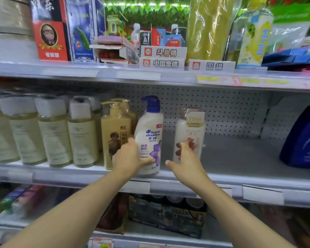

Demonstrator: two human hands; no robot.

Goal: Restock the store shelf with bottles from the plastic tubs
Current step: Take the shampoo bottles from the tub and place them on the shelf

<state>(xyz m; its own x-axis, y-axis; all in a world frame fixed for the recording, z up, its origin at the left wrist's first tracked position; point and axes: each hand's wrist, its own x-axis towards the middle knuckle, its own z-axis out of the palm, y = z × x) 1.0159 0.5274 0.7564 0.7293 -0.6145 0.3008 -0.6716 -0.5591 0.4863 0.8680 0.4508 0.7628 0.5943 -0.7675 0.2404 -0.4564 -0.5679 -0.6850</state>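
Note:
A white shampoo bottle with a blue pump [150, 126] stands upright at the front of the middle shelf [240, 154]. My left hand [131, 156] grips its lower left side, thumb across the label. To its right stands a white bottle with a red flower print and wrapped pump [191, 131]. My right hand [184, 161] holds this bottle low on its front, fingers curled against it and thumb spread to the left. Both bottles rest on the shelf. The plastic tubs are out of view.
A tan pump bottle [115, 133] stands against the left hand, then a row of pale yellow bottles [54, 133]. A dark blue bottle [304, 140] stands far right. The upper shelf holds game boxes [163, 58]; canned packs [166, 215] sit below.

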